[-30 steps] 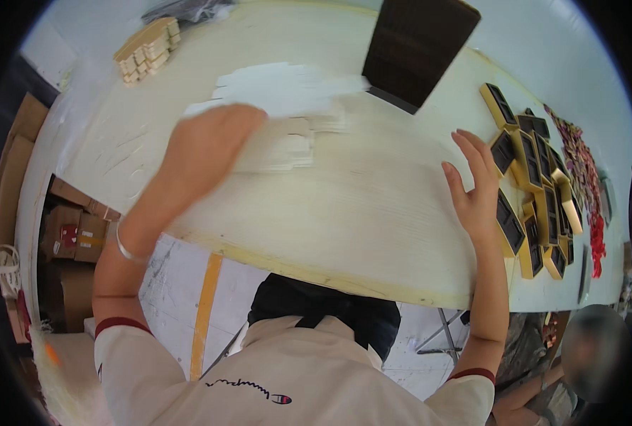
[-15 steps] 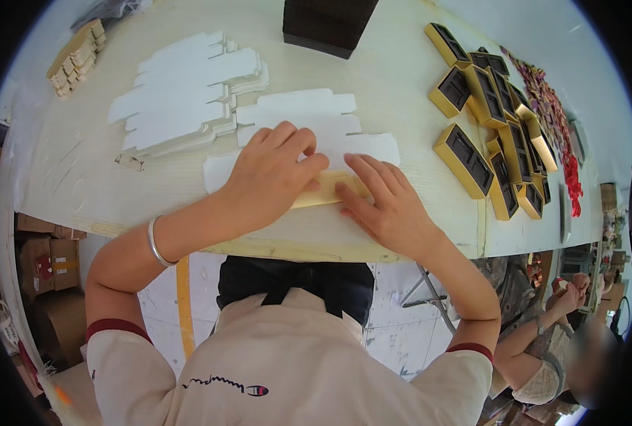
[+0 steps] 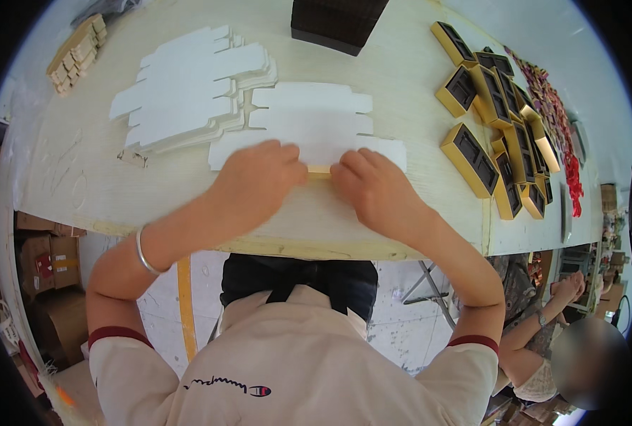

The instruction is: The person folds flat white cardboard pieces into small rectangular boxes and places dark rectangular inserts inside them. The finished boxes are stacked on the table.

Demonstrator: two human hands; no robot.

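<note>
One white card blank point(image 3: 309, 117) lies flat on the table point(image 3: 174, 195) in front of the person, a narrow gold strip point(image 3: 319, 170) showing along its near edge. The left hand point(image 3: 263, 177) and right hand point(image 3: 376, 188) meet that edge on either side of the strip, fingers curled inward; blur and the hidden fingertips leave it impossible to tell whether they pinch the card or only press it. Uneven pressure between the hands could skew the edge or crease it off its line; a pull toward the body could slide the blank, since no weight is seen on its far part. Just beside it on the left, the stack of blanks point(image 3: 181, 78) could be knocked askew by a sideways slip. Farther out, well apart, stand a dark block point(image 3: 337, 28) and, rightward, black-lined gold boxes point(image 3: 470, 162).
</note>
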